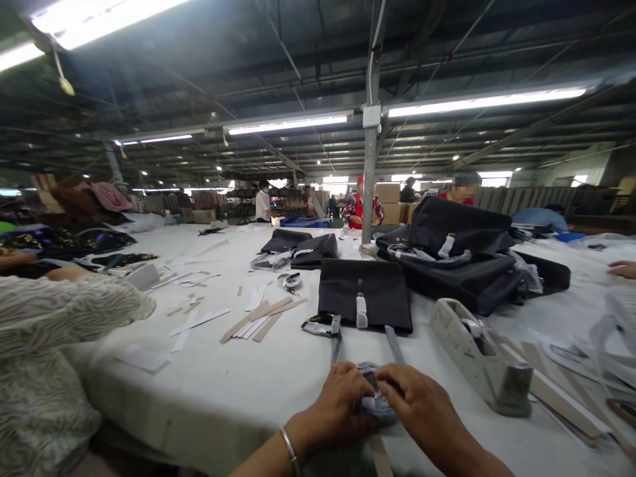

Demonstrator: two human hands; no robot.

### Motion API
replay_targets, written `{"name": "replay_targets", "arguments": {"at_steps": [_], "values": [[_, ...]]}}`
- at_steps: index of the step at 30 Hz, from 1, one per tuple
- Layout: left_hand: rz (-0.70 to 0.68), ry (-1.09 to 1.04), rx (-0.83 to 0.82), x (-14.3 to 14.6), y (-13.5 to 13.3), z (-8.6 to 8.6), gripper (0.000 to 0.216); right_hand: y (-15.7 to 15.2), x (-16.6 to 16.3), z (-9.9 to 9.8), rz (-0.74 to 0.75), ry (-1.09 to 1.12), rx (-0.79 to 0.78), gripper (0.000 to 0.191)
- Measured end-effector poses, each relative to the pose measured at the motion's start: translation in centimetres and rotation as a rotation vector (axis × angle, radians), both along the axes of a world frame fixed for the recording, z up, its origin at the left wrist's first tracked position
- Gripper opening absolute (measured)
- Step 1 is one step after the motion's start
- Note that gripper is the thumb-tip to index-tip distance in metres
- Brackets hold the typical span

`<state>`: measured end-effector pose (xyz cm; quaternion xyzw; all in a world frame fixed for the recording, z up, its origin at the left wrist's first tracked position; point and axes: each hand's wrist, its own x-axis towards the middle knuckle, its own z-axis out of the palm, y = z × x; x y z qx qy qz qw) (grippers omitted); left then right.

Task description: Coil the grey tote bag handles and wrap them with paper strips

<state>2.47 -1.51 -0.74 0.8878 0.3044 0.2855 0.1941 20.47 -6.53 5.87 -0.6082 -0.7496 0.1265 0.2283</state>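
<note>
We've got both hands at the near table edge on the bag's handle. L hand [340,404] and R hand [422,407] are pinched together on the grey-wrapped handle [373,397], fingers closed around it. Handle straps run up to the dark bag [365,291], lying flat on the white table [238,391]. Tape dispenser [479,354] just to the right; card strips [263,318] to the left, well apart.
</note>
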Motion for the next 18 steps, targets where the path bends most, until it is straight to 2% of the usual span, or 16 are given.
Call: {"name": "replay_targets", "arguments": {"at_steps": [3,7,11,15,18], "values": [[0.008,0.016,0.013,0.2,-0.1,-0.1,0.043,1.9,-0.8,-0.4,0.097,-0.016,-0.018,0.026],[0.034,0.034,0.003,0.3,0.5,-1.1,0.048,3.9,-1.1,-1.9,0.109,-0.097,-0.042,0.033],[0.081,0.081,-0.008,0.6,2.3,-3.5,0.057,4.4,-0.4,-2.1,0.165,-0.097,-0.081,0.027],[0.207,0.22,-0.019,1.0,4.3,-6.2,0.071,4.3,-0.3,-1.3,0.235,-0.111,-0.128,0.022],[0.242,0.314,0.022,1.2,5.1,-7.1,0.063,4.3,-0.4,-1.2,0.356,-0.089,-0.158,0.024]]}}
